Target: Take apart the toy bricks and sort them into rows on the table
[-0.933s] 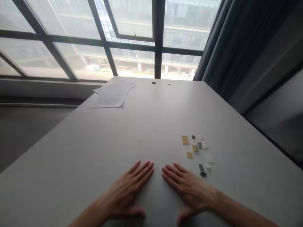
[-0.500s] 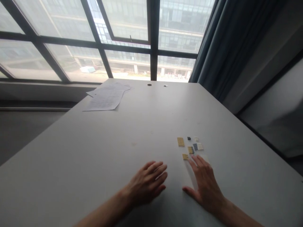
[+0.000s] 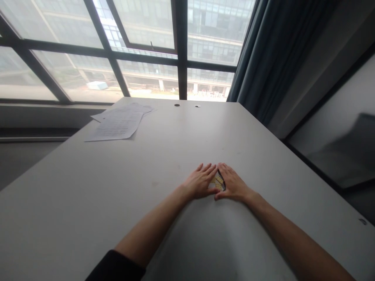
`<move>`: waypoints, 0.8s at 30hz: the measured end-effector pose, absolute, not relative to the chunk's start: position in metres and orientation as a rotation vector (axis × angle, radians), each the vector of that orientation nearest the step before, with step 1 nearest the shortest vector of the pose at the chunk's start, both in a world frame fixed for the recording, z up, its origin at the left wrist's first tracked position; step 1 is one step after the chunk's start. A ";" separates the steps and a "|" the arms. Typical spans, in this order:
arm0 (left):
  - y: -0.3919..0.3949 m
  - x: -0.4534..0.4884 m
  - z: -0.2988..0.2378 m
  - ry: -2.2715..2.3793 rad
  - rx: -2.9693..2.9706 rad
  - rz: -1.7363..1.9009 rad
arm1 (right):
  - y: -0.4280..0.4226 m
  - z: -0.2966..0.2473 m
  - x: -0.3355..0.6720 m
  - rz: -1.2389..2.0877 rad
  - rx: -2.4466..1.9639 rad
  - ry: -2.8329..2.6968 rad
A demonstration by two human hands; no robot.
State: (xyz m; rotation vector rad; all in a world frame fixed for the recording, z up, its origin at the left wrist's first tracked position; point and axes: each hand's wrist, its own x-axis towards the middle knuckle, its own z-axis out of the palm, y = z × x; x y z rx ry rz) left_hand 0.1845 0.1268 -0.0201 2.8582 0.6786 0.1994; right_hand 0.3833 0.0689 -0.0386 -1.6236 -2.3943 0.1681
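Small toy building bricks [image 3: 218,181], yellow with some dark and pale ones, show through the gap between my two hands. My left hand [image 3: 199,183] lies over the left side of the group, palm down, its fingers stretched out. From the right, my right hand [image 3: 233,184] reaches in, also open, with its fingers extended. The two hands meet or nearly meet at the fingertips and thumbs, forming a ring around the bricks. Most of the bricks are hidden beneath my hands, so their arrangement cannot be made out.
The bricks lie on a large white table [image 3: 146,164]. Printed paper sheets [image 3: 117,123] lie at its far left corner. Two round holes are near the far edge. Beyond stand a window [image 3: 158,74] and a dark curtain [image 3: 263,70]. A small dark object [image 3: 362,221] sits at the right edge.
Both hands have moved forward and come together around the bricks, which lay spread out in view before. My left hand crossed rightward to meet the right one. The view shifted slightly right.
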 end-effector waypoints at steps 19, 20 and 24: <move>0.072 0.009 -0.016 1.258 2.740 0.267 | 0.063 -0.036 0.270 0.298 -1.371 -2.461; 0.076 0.015 -0.015 1.246 2.741 0.247 | 0.059 -0.038 0.272 0.257 -1.396 -2.480; 0.095 0.040 -0.011 1.191 2.737 0.177 | 0.060 -0.039 0.266 0.181 -1.396 -2.559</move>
